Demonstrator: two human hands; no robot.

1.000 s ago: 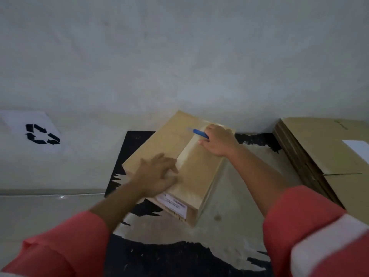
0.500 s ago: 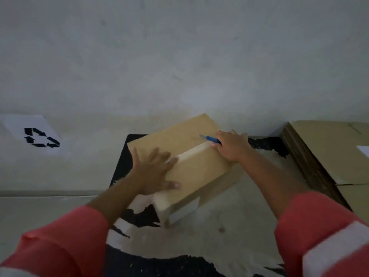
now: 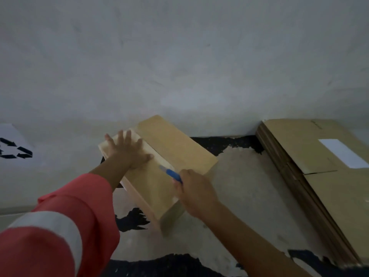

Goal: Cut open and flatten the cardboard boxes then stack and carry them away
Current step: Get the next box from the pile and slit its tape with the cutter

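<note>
Right hand (image 3: 195, 194), nearest, fingers curled round a blue cutter (image 3: 172, 174) whose blade tip points at the pale tape seam (image 3: 147, 148) of the cardboard box (image 3: 177, 150). The box, matte brown and rectangular, lies on the patchy floor (image 3: 239, 188) by the wall (image 3: 179, 56). Its seam runs away leftward from the blade, toward the left hand (image 3: 127, 152), pressed flat with fingers spread on the far end. Flattened cardboard stack (image 3: 319, 186), ribbed at its edges, lies right.

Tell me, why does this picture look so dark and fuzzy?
Head view: the light is dim and grey, so the cardboard box looks dull; the right hand and blue cutter are softly blurred; the wide lens stretches the near sleeve; no glare anywhere.
</note>
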